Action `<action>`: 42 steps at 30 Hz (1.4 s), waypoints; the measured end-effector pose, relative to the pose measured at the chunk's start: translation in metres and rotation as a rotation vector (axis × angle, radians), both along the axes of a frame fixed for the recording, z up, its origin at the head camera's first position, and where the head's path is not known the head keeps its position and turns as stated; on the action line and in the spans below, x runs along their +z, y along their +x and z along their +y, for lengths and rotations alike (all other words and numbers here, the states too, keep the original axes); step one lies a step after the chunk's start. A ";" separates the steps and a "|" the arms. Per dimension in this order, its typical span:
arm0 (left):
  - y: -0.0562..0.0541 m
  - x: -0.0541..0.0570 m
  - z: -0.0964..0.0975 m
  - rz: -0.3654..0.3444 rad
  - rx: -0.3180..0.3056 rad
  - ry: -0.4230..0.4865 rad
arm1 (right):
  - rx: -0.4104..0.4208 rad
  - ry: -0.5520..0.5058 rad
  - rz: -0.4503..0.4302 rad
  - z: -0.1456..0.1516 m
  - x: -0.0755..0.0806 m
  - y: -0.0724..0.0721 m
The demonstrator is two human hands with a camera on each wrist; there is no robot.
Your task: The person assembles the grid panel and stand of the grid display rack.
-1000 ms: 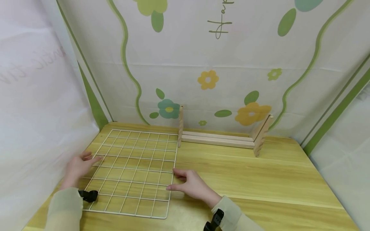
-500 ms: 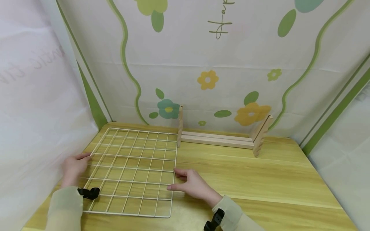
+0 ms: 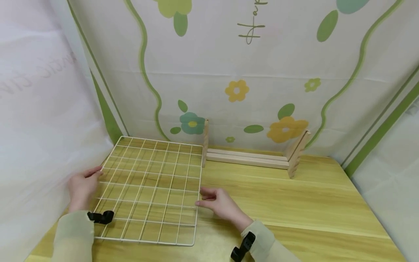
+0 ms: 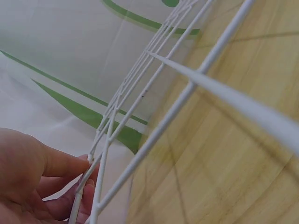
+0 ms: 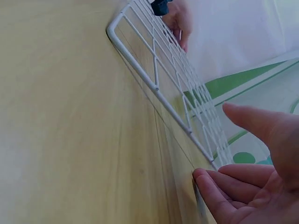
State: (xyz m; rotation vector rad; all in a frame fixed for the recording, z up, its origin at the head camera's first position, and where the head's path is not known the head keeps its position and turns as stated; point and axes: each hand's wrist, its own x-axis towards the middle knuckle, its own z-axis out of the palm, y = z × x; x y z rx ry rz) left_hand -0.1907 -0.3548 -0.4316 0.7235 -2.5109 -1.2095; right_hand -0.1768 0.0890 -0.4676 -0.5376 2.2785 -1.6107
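A white wire grid panel (image 3: 158,242) is held over the left part of the table, its left side raised and its shadow on the wood. My left hand (image 3: 83,188) pinches the rim at the middle of its left side, thumb and fingers meeting on the wire (image 4: 28,179). At the opposite side my right hand (image 3: 220,205) touches the rim, the thumb above the wire in the head view. The right wrist view shows that thumb (image 5: 252,121) standing apart from the fingers, whose tips lie right at the rim's lower end.
A pale wooden stand (image 3: 247,159) with two upright ends stands at the back of the table (image 3: 294,207), its left end close by the grid's far right corner. Flower-printed white cloth (image 3: 203,54) hangs behind and on both sides.
My left hand has gone from over the grid's left edge to gripping its rim. The grid's left and far sides have risen, and my right hand has moved slightly up with it.
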 end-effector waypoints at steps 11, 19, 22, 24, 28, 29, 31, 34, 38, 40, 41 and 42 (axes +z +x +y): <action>-0.001 0.004 -0.004 0.065 0.023 0.090 | -0.122 -0.194 -0.139 -0.009 -0.002 -0.007; 0.002 0.012 -0.004 0.169 0.088 0.202 | -0.227 -0.290 -0.128 -0.023 0.002 -0.010; 0.002 0.016 -0.002 0.204 0.117 0.213 | -0.254 -0.318 -0.121 -0.026 0.006 -0.008; 0.002 0.020 -0.001 0.227 0.136 0.238 | -0.264 -0.329 -0.118 -0.027 0.008 -0.007; 0.001 0.026 0.000 0.280 0.165 0.304 | -0.279 -0.335 -0.092 -0.029 0.013 -0.005; 0.001 0.028 0.000 0.294 0.170 0.316 | -0.281 -0.333 -0.076 -0.029 0.014 -0.005; 0.001 0.031 0.000 0.319 0.180 0.338 | -0.284 -0.332 -0.048 -0.029 0.017 -0.005; 0.000 0.035 0.000 0.343 0.199 0.340 | -0.286 -0.316 0.002 -0.028 0.021 -0.005; 0.000 0.041 0.002 0.366 0.217 0.370 | -0.294 -0.295 0.068 -0.027 0.026 -0.004; 0.000 0.045 0.004 0.389 0.222 0.410 | -0.300 -0.294 0.107 -0.027 0.029 -0.003; 0.000 0.046 0.005 0.401 0.224 0.427 | -0.302 -0.301 0.125 -0.027 0.031 -0.002; 0.000 0.048 0.006 0.412 0.227 0.437 | -0.304 -0.304 0.142 -0.026 0.032 -0.002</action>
